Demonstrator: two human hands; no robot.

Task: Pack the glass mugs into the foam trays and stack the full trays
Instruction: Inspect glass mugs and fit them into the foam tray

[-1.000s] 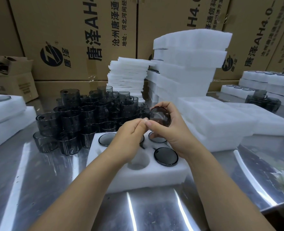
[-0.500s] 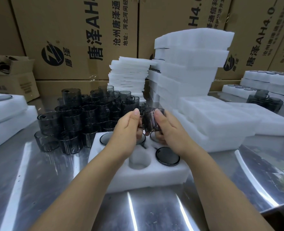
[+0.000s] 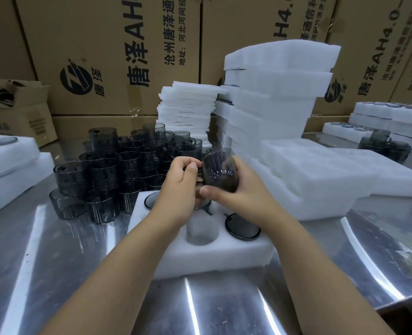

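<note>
A dark smoked-glass mug [image 3: 218, 170] is held upright above the white foam tray [image 3: 214, 257] in the middle of the steel table. My right hand [image 3: 234, 197] grips its body from the right and below. My left hand [image 3: 180, 189] pinches the mug's left side, where the handle seems to be. The tray holds mugs [image 3: 242, 226] set into some of its round holes, and one front hole [image 3: 201, 232] is bare foam. A heap of loose dark mugs [image 3: 108, 170] stands left of the tray.
Stacked foam trays [image 3: 277, 97] rise behind the tray, with flat foam trays [image 3: 325, 175] to the right. Thin foam sheets [image 3: 188, 110] are piled at the back. More filled trays [image 3: 393, 117] sit far right, foam trays [image 3: 9, 165] far left. Cardboard boxes [image 3: 118, 52] wall the back.
The mug went from tilted with its base toward me to upright in both hands. My left hand shifted from its rim side to its left side, and the mug dropped slightly.
</note>
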